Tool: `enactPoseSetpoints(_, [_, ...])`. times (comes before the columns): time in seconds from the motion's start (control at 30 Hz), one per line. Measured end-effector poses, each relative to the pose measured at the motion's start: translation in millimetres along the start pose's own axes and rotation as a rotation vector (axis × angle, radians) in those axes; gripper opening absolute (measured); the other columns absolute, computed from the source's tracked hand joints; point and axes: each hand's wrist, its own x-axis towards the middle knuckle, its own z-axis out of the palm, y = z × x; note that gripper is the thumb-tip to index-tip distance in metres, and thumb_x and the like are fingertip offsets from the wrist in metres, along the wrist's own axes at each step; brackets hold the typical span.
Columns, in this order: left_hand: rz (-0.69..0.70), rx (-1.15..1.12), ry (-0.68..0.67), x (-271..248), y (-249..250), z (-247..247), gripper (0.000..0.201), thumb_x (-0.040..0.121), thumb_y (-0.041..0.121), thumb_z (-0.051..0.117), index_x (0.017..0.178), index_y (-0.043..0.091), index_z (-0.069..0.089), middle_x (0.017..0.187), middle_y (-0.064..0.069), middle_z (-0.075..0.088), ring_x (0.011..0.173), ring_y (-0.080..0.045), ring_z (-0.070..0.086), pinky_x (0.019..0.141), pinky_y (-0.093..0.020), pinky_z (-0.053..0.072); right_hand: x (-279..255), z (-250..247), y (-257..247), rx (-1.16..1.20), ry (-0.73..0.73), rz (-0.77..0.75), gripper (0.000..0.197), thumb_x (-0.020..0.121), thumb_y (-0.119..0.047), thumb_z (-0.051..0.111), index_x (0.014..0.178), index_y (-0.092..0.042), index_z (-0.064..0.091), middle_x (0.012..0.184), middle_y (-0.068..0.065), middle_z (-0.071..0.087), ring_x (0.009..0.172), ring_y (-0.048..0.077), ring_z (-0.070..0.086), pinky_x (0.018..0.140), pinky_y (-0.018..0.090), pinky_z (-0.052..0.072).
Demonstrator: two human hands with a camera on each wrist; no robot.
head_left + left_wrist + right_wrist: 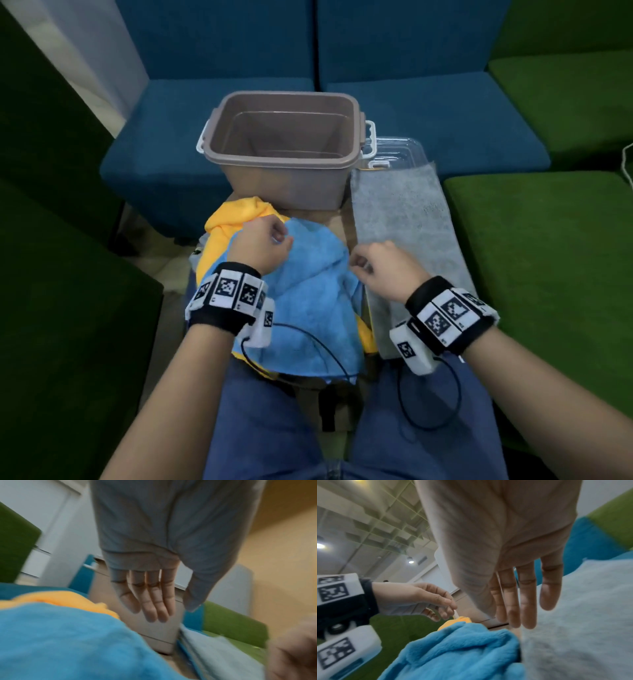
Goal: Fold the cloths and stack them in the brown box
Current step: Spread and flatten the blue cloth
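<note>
The brown box [284, 186] stands empty at the far end of the small table, and in the left wrist view it [159, 632] shows behind my fingers. A crumpled blue cloth [308, 301] lies in front of me on top of a yellow cloth [236, 216]. To the right a grey cloth [407, 222] lies flat as a long strip. My left hand [267, 240] hovers over the blue cloth's far left edge with relaxed fingers [154, 601] that hold nothing. My right hand [371, 262] hangs at the seam between blue cloth [457, 649] and grey cloth [582, 615], fingers [522, 595] loose and empty.
A clear plastic lid [397, 150] lies under the grey cloth's far end, beside the box's white handle [370, 132]. Blue seats [164, 137] stand behind the table and green seats [548, 240] flank it. Black cables [428, 421] hang from my wrist cameras over my lap.
</note>
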Motion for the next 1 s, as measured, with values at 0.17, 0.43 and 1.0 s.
enactPoseSetpoints(0.17, [-0.329,0.257,-0.053,7.5,-47.0,-6.0,0.055,0.087,0.028,0.067,0.129,-0.001,0.046,0.136,-0.021,0.041,0.128,-0.038,0.038,0.102,-0.044,0.036,42.2,31.3,-43.3,0.154,0.067,-0.178,0.021,0.094,-0.019,0.054,0.113,-0.014,0.063,0.114,0.005,0.065,0.104,0.026,0.061,0.090,0.041,0.047])
enactPoseSetpoints(0.43, [-0.373,0.054,0.079,7.7,-55.9,24.9,0.046,0.073,0.020,0.079,0.110,0.007,0.054,0.111,-0.015,0.059,0.107,-0.035,0.056,0.084,-0.044,0.050,58.0,65.7,-56.7,-0.033,-0.056,-0.183,0.083,0.092,-0.036,0.062,0.154,-0.038,0.008,0.116,0.003,0.046,0.090,0.024,0.057,0.071,0.033,0.044])
enactPoseSetpoints(1.0, [-0.297,-0.023,0.359,-2.0,-33.9,-15.3,0.021,0.085,0.027,0.065,0.097,0.010,0.061,0.093,-0.008,0.064,0.095,-0.032,0.059,0.069,-0.031,0.038,39.8,-20.4,-21.5,-0.191,0.159,-0.216,0.022,0.067,-0.017,0.076,0.083,-0.025,0.062,0.131,-0.004,0.049,0.134,0.023,0.034,0.095,0.037,0.021])
